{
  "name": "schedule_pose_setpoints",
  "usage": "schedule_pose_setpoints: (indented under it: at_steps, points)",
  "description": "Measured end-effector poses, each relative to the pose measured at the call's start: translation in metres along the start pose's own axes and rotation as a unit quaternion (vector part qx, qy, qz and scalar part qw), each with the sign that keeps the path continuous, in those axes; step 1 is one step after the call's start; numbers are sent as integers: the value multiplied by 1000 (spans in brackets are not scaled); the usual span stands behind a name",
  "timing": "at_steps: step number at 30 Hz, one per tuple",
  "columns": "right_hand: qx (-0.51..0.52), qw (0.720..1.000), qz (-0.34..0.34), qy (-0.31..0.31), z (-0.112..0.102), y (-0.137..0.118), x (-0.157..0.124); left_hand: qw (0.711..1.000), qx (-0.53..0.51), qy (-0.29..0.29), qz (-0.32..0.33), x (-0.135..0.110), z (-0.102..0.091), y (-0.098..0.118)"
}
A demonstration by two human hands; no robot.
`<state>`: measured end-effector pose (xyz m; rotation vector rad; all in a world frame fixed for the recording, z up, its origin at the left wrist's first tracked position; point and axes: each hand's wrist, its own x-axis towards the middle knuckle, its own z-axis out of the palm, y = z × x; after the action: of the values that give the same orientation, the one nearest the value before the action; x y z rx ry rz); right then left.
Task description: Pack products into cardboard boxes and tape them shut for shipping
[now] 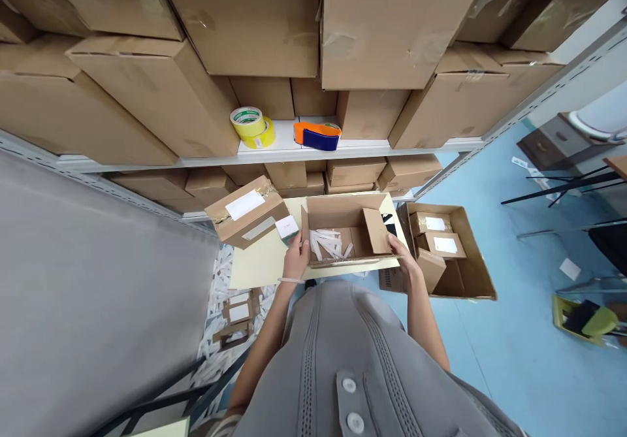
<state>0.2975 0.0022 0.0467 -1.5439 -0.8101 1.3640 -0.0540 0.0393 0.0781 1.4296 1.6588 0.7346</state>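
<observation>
An open cardboard box sits on a pale yellow table, with several white strips lying inside it. My left hand grips the box's near left edge, fingers curled over the rim. My right hand holds the near right corner, beside an upright inner flap. A small white and green packet lies just beyond my left hand. A sealed, labelled carton rests tilted on the table's left end.
Metal shelving packed with brown cartons fills the back; a yellow tape roll and an orange-blue tape dispenser sit on it. A floor box with labelled parcels stands right. More parcels and white strips lie lower left.
</observation>
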Motion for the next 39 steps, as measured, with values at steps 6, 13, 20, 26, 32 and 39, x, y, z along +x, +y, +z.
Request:
schedule_pose_setpoints:
  at_steps: [6, 13, 20, 26, 32, 39]
  points:
    - [-23, 999, 46, -16, -17, -6, 18, 997, -29, -34, 62, 7, -19, -7]
    - [-43, 996, 75, 18, -16, -7, 35, 968, 239, -17, 78, 62, -46, -6]
    - [-26, 998, 50, 9, -24, -3, 17, 943, 325, -67, 38, 93, -25, -14]
    - [-30, 996, 23, 85, -35, -18, -10, 947, 319, -29, 23, 77, -36, -21]
    - [-76, 987, -67, 125, -27, -63, -28, 957, 244, 159, 6, 35, -76, -6]
    - [-151, 968, -198, 23, 38, -120, -33, 955, 115, 272, 14, 10, -121, 0]
